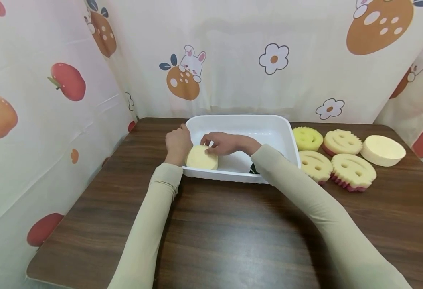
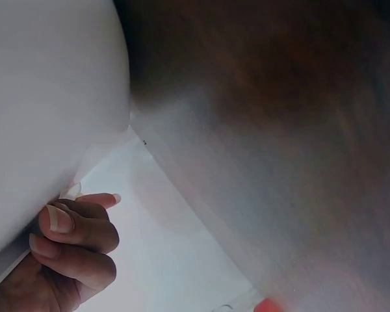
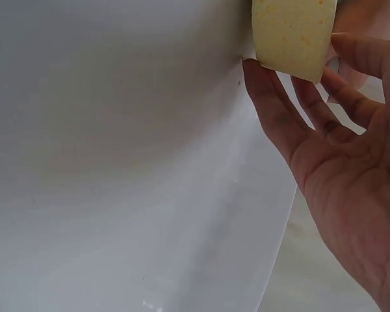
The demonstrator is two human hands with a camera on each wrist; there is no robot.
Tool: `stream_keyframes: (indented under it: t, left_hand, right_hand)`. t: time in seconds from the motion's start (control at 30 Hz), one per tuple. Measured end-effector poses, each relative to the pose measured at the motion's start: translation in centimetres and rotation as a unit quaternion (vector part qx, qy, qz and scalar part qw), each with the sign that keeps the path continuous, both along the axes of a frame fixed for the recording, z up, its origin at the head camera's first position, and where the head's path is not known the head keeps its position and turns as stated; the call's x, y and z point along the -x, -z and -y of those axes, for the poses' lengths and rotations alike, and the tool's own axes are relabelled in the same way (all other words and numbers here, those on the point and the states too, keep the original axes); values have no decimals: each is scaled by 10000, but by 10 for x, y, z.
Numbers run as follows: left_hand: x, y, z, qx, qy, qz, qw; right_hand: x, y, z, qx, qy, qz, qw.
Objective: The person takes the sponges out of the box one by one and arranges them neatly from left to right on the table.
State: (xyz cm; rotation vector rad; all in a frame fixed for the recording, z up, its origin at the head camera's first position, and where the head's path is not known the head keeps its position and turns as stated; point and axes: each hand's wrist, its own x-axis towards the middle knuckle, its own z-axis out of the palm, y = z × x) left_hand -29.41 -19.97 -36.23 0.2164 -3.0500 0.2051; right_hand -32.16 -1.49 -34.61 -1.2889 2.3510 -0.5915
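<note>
A white rectangular tray [image 1: 240,174] stands near the back of the table. My left hand [image 1: 179,143] grips its left rim; in the left wrist view the fingers [image 2: 84,237] curl over the edge. Inside the tray's left end is a round pale yellow sponge [image 1: 201,158]. My right hand [image 1: 225,143] reaches into the tray and holds this sponge by its edge. The right wrist view shows the sponge [image 3: 292,36] between the thumb and fingertips, close to the tray wall.
Several sponges stand right of the tray: a yellow smiley [image 1: 306,139], cream smileys [image 1: 342,141] with pink undersides, and a plain round one [image 1: 382,150]. A dark green thing [image 1: 253,169] lies in the tray, partly behind my right sleeve. A printed curtain [image 1: 233,88] borders the table.
</note>
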Motion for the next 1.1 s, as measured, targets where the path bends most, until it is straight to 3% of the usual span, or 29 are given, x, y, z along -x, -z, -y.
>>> stream_keyframes:
  t: [0.17,0.6,1.1]
  left_hand:
    - [0,2,0,-45,7,-21,10000]
    - [1,0,-1,-82,36,-22,10000]
    - [-1,-1,0,-130,40,-92,9999]
  right_hand:
    - [-1,2,-2,101,-54,155,9998]
    - [2,4,-6,135,236,867,9959]
    - [6,2,-11,-85,292,855,9959]
